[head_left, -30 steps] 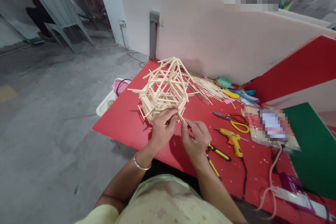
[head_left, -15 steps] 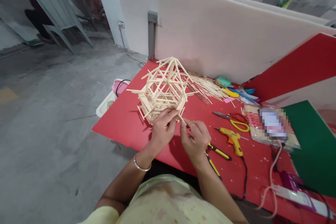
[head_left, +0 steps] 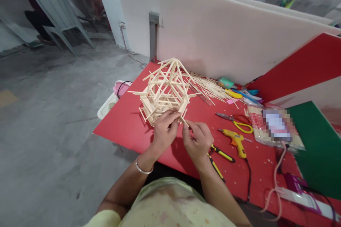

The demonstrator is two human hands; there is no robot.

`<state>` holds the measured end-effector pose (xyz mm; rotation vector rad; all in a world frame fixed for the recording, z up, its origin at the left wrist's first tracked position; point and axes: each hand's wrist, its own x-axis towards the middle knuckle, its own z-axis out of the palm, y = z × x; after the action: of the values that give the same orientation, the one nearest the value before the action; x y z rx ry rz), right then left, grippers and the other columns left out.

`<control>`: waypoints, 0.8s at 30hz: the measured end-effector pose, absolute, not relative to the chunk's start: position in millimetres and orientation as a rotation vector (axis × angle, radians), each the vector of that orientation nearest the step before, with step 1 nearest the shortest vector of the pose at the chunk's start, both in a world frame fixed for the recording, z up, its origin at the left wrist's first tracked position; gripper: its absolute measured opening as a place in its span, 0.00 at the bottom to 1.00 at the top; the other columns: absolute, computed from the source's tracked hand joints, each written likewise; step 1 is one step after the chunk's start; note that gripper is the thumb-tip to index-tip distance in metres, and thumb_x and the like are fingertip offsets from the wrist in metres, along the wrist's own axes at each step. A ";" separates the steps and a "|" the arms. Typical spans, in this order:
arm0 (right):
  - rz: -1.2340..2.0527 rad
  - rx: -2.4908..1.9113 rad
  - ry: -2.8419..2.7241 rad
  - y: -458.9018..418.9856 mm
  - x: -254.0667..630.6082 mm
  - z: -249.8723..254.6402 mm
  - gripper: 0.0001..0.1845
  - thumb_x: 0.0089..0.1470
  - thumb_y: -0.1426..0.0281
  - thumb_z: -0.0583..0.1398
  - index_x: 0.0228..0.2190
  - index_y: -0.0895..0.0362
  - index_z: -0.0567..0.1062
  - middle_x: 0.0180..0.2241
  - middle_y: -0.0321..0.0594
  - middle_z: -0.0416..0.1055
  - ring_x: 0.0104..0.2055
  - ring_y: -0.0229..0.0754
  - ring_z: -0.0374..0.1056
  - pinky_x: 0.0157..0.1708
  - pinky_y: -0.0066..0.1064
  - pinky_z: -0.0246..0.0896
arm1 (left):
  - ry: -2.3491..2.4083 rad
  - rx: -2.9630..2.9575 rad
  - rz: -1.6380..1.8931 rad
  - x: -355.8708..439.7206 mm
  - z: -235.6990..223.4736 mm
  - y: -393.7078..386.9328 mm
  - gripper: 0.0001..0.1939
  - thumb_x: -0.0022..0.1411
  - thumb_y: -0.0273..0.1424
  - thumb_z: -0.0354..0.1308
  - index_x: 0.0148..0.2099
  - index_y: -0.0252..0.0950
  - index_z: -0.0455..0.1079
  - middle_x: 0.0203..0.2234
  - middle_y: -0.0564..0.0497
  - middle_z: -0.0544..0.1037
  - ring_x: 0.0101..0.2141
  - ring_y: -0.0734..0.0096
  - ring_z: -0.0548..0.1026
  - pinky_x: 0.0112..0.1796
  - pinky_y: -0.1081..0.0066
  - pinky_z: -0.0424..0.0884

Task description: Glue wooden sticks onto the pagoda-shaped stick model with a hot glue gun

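A many-sided framework of thin pale wooden sticks (head_left: 169, 83) stands on the red tabletop, rising to a pointed top. At its near right corner, my left hand (head_left: 166, 127) is closed, thumb and fingers pinching the framework's edge. A short wooden stick (head_left: 185, 122) juts from that corner toward me. My right hand (head_left: 198, 138) is closed on the outer end of this stick, between thumb and forefinger. The fingers partly hide where stick and framework meet. Beneath and beside my right hand lie yellow-and-black pliers (head_left: 222, 154).
Right of my hands are a yellow glue gun (head_left: 236, 142) with its cord and yellow-handled scissors (head_left: 241, 126). Loose sticks (head_left: 210, 87) are heaped behind, near a ruler (head_left: 204, 97). A phone (head_left: 277, 125) rests on packaged sticks. A white panel (head_left: 213, 32) borders the red table (head_left: 119, 127).
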<state>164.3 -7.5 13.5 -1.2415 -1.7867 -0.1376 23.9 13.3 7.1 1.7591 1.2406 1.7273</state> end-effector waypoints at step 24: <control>-0.131 -1.257 -1.748 -9.2 165.4 12.2 0.14 0.56 0.69 0.66 0.46 0.55 0.78 0.33 0.41 0.77 0.36 0.41 0.71 0.40 0.33 0.67 | 1.307 1.827 1.662 18.9 8.8 12.8 0.15 0.65 0.22 0.54 0.48 0.38 0.79 0.45 0.46 0.82 0.47 0.65 0.80 0.51 0.62 0.76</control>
<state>165.4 -9.2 12.2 -1.2571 -1.7479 -0.1312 18.9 12.8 8.8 1.8266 1.3065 1.6616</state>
